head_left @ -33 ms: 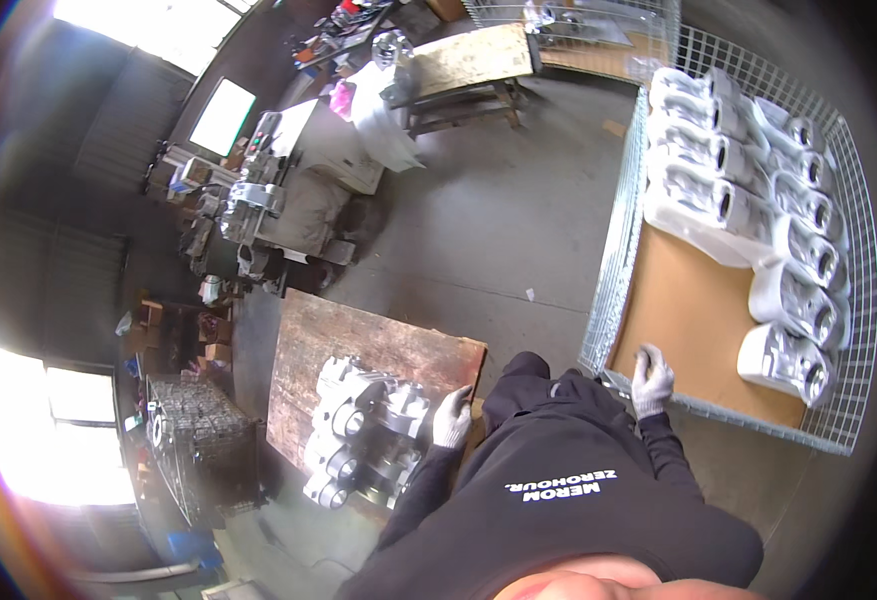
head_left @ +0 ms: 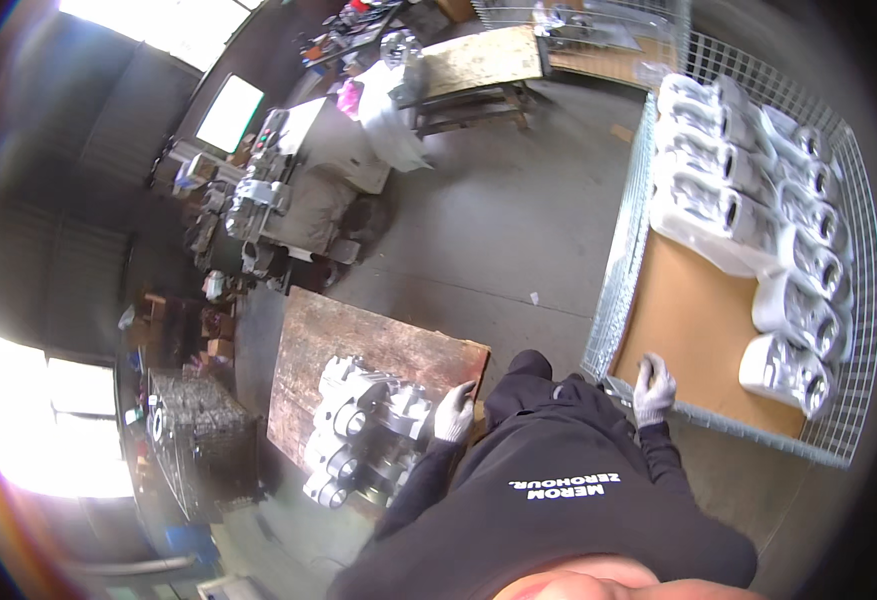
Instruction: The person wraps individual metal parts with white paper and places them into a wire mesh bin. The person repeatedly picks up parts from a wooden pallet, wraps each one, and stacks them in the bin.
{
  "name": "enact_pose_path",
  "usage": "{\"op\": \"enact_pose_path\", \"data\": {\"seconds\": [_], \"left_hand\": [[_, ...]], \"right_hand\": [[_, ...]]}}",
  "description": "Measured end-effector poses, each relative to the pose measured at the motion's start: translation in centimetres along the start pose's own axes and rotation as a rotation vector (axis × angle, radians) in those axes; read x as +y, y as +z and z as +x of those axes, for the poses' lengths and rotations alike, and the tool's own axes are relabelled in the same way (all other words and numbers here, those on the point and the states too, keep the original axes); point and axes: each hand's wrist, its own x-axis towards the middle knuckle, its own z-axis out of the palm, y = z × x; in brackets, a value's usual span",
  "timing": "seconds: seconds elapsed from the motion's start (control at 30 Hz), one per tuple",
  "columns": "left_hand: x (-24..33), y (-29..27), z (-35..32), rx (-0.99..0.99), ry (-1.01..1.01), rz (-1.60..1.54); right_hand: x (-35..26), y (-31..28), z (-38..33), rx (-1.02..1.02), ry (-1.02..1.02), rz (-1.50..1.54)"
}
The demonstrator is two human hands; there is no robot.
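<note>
My left hand (head_left: 454,412), in a white glove, is at the right edge of a worn wooden tabletop (head_left: 368,335). Its fingers are drawn together around a small dark thing whose kind I cannot make out. Just left of it, several silvery cast metal parts (head_left: 358,420) with round bores stand grouped on the wood. My right hand (head_left: 653,390), also gloved, hovers by the near left corner of a wire mesh crate (head_left: 606,310). Its fingers are loosely bent and apart, with nothing visible in them. Similar metal parts (head_left: 708,205) in white foam wrap sit in rows inside the crate.
Brown cardboard (head_left: 688,310) lines the crate floor. A single wrapped part (head_left: 783,375) stands at its near right. Farther off are a wooden bench (head_left: 483,60), a machine (head_left: 308,190) and another wire crate (head_left: 598,45). A dark mesh bin (head_left: 203,440) stands left of the table.
The view has shifted a little, so the crate and far bench appear slightly lower and to the right. Both hands keep nearly the same places.
</note>
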Motion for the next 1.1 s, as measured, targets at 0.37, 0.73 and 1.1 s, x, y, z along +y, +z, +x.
{"op": "enact_pose_path", "data": {"seconds": [0.37, 0.73, 1.1], "left_hand": [[-3.4, -2.3, 23.7, -0.361, 0.114, 0.302], [-13.7, -7.2, 49.7, -0.296, -0.013, 0.048], [-24.6, -18.8, 59.3, 0.04, -0.558, 0.002]], "right_hand": [[2.7, 2.2, -1.2, 0.181, 0.072, -0.175], [3.1, 3.8, 2.8, -0.149, 0.364, -0.879], [2.7, 27.5, 30.3, -0.298, 0.573, -0.433]]}}
